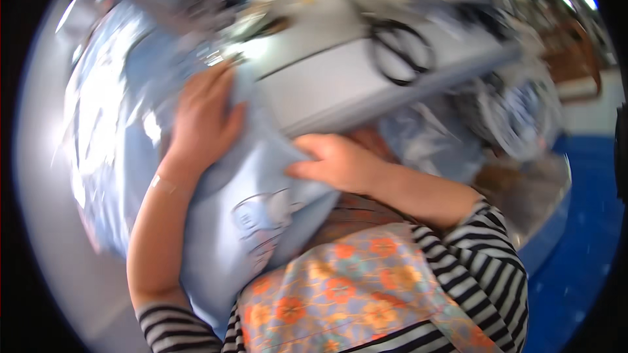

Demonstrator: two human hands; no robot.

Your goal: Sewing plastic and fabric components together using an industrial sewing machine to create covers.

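A piece of light blue fabric (216, 235) with a small printed cartoon figure lies over my lap and up onto a white sewing machine bed (320, 88). My left hand (206, 114) rests flat on it, fingers stretched toward a bright, blurred metal part (219, 55) that looks like the presser foot area. At the fabric's right edge, my right hand (337, 163) pinches the cloth between thumb and fingers, just below the front edge of the machine table. Motion blur hides the fingertips' details.
Black-handled scissors (400, 52) lie on the table right of the fabric. On the left bulges a mass of clear plastic over light blue material (108, 131). Plastic bags (520, 114) crowd below the table at right, near a brown stool (575, 59) and blue floor (582, 222).
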